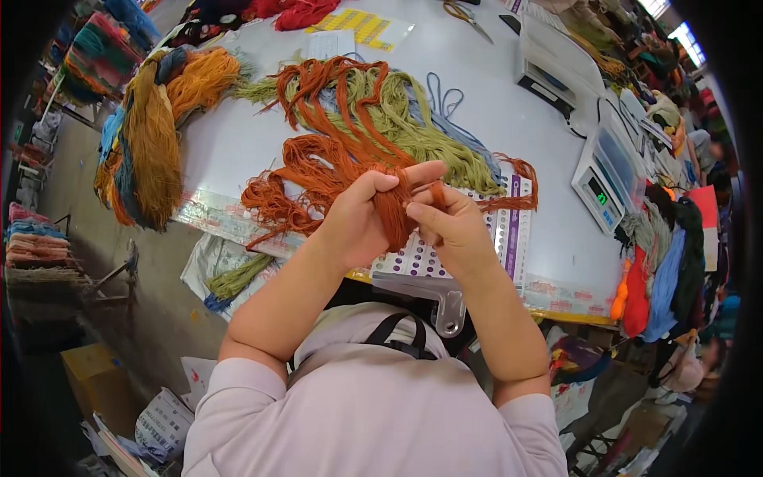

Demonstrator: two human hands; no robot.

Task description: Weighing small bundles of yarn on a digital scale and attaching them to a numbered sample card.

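A bundle of rust-orange yarn point(392, 208) hangs across my left hand point(354, 219), whose fingers and thumb curl around it. Beside it, my right hand point(451, 224) pinches a strand of the same yarn between thumb and fingers. More rust-orange yarn point(306, 159) spreads loosely over the table to the left of my hands, and a tail of it lies to the right. Beyond my hands lie olive-green yarn point(413, 131) and some grey-blue yarn point(469, 139). Under my hands is a white card with rows of holes point(509, 238) and a purple strip, held by a large clip point(449, 306) at the table's front edge.
Brown and orange hanks point(151, 135) hang over the table's left edge. To the right stand a digital scale point(600, 187) and another white device point(552, 67). Scissors point(467, 20) lie at the far side. Colourful hanks point(656, 286) hang at the right edge.
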